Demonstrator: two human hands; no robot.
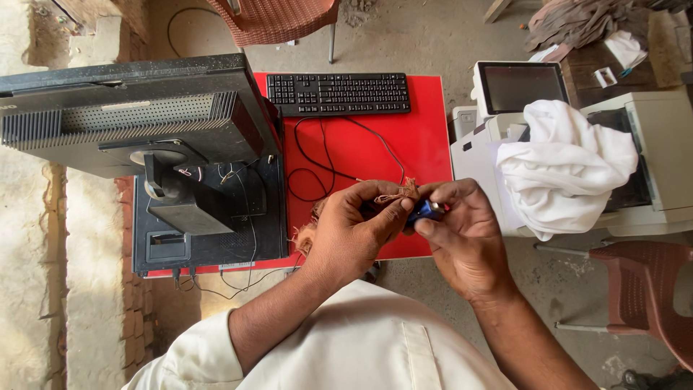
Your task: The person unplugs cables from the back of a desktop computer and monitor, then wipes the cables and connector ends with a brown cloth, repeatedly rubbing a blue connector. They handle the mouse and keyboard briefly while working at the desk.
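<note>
both hands met over the near edge of the red table (426,144). the left hand (346,231) had its fingers curled closed around a frayed brown cloth (395,193), and its thumb pressed against a small blue connector (427,210). the right hand (462,231) pinched that connector between thumb and forefinger, the remaining fingers bent loosely beneath it. the connector sat between the two hands, just past the table's front edge and above the concrete floor (411,32).

one black keyboard (338,93) lay along the far edge of the table, and its cable (317,155) looped across the bare red middle. one monitor (130,108), seen from the back, lay over one black computer case (209,217) on the left side, reaching the table's left and near edges. to the right, just beside the table, stood one pale printer (650,144) draped with one white cloth (567,166). two brown plastic chairs were in view: one (278,18) beyond the keyboard, one (650,289) at the lower right. open floor lay between them.
</note>
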